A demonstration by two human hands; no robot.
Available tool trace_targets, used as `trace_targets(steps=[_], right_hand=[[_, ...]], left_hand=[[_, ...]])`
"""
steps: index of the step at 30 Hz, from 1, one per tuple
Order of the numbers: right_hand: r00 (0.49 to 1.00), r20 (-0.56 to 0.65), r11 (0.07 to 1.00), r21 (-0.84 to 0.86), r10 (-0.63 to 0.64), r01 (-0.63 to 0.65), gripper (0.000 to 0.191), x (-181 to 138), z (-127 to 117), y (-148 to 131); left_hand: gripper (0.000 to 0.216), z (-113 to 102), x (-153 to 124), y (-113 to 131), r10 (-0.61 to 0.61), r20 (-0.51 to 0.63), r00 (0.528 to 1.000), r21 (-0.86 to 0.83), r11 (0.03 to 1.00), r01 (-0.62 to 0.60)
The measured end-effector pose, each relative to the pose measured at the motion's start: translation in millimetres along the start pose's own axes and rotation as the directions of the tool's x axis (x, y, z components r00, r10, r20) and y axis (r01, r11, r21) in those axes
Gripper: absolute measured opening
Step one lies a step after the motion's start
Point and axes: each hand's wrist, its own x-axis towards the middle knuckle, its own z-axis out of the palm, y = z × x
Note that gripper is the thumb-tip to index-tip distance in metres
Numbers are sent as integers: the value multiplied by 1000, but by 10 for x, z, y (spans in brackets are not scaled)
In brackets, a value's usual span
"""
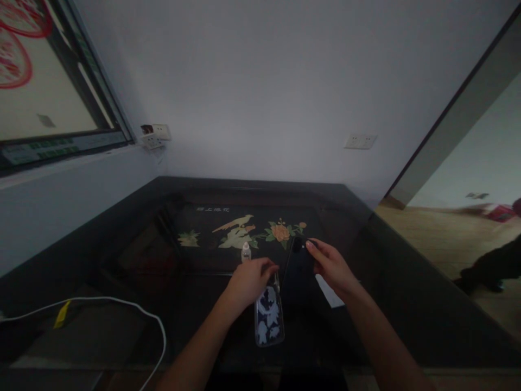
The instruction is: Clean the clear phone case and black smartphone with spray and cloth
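Pinching case (269, 320), left hand (249, 281); right hand (332, 267) holds phone (298, 269); lettering (213, 209) blurred.

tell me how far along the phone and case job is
Done: the dark phone and patterned case are separate, side by side. In hand: the right hand grips the phone, and the left hand pinches the case's top edge. Left: the small bottle behind stands untouched, and the phone is bare.

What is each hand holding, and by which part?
Right hand holds the dark phone by its right edge, near the camera end. Left hand touches the patterned case at its top end; whether it grips cannot be told.
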Motion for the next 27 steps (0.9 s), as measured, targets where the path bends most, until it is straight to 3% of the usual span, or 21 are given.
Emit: trace_targets(steps=[5,8,13,20,27], right_hand=[[996,70,972,225,47,-62,35,133,-55,293],[992,115,949,305,49,-83,31,174,-99,447],[989,131,933,342,71,-112,30,204,-124,544],[979,175,948,281,102,-149,34,140,-44,498],[976,184,957,240,117,-161,36,106,6,468]], left_hand=[[36,171,80,88,-60,-50,997,365,928,74],[42,269,59,141,-75,-134,988,455,881,128],[50,357,-6,217,-66,-171,983,471,871,140],[31,414,64,291,-119,-180,976,509,838,196],[27,349,-8,265,-84,-168,982,401,904,146]])
